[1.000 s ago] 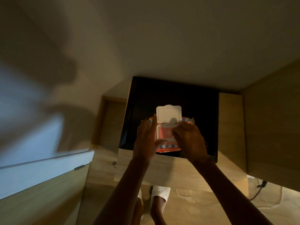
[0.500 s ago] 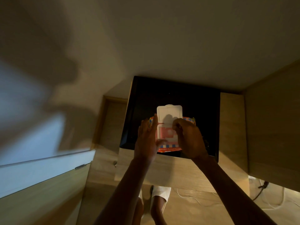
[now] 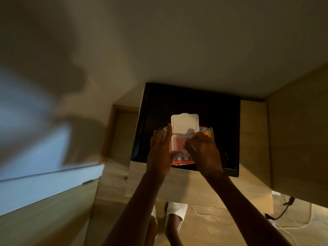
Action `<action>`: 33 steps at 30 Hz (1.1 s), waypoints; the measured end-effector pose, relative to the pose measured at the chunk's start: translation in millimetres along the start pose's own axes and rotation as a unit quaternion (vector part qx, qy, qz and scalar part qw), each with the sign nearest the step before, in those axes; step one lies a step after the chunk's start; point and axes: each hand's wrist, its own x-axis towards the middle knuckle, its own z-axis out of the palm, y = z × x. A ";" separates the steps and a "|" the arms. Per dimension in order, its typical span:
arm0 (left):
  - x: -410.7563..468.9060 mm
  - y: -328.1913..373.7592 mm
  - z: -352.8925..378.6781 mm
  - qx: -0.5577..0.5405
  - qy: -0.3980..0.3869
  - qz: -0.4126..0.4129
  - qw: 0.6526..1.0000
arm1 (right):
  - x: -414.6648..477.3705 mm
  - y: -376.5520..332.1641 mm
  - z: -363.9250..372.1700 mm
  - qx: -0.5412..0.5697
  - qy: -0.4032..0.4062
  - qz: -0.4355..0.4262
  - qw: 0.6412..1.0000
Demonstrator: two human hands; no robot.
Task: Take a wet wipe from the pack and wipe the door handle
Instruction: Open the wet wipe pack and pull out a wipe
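An orange wet wipe pack (image 3: 205, 133) with a blue-and-white checked border lies on a black tabletop (image 3: 191, 102). Its white flip lid (image 3: 184, 123) stands open, hinged away from me. My left hand (image 3: 160, 148) lies flat along the pack's left side, thumb on its near edge, holding it down. My right hand (image 3: 202, 150) rests over the right part of the opening, fingertips pinched at the pink inner film. Whether a wipe is between the fingers is hidden. No door handle shows clearly.
The black top sits on a light wooden cabinet (image 3: 252, 135) against a pale wall. A wooden panel (image 3: 298, 132) rises at the right. A door frame (image 3: 122, 132) stands left of the cabinet. White and black cables (image 3: 276, 217) lie on the floor beside my slippered feet (image 3: 175, 210).
My right hand has slid a little forward and left, its fingertips now over the pack's opening. My left hand stays pressed on the pack's left side.
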 end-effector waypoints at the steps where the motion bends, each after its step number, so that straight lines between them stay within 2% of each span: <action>1: 0.4 0.2 0.1 0.000 -0.004 -0.004 1.000 | 0.7 -0.9 -0.4 -0.011 -0.005 -0.005 1.000; 6: -0.9 1.3 0.0 0.008 -0.007 -0.004 1.000 | -2.5 3.8 1.1 -0.050 -0.016 -0.043 0.998; 11: -1.6 3.4 0.3 0.008 0.000 -0.007 1.000 | -1.6 -1.9 -1.6 0.047 0.004 0.004 0.999; 16: -1.7 4.3 -0.9 0.006 -0.006 -0.005 1.000 | -0.7 -3.1 -6.9 0.180 0.021 0.084 0.980; 19: -3.0 4.3 -1.3 0.004 -0.010 -0.006 1.000 | -5.3 4.0 -11.7 0.155 0.012 0.054 0.986; 22: -3.5 3.7 -1.9 -0.002 -0.006 -0.005 1.000 | -8.9 7.2 -7.0 0.078 -0.021 0.015 0.997; 25: -2.4 3.7 -1.6 0.008 -0.007 -0.009 1.000 | -6.4 4.7 -5.8 0.027 -0.016 0.003 0.999; 29: -2.5 3.3 -1.1 0.005 -0.004 -0.004 1.000 | -4.4 2.7 -5.2 0.016 0.004 0.014 1.000; 33: -3.3 4.5 -2.4 0.005 -0.002 -0.003 1.000 | -2.9 2.3 -3.7 0.021 -0.009 0.012 1.000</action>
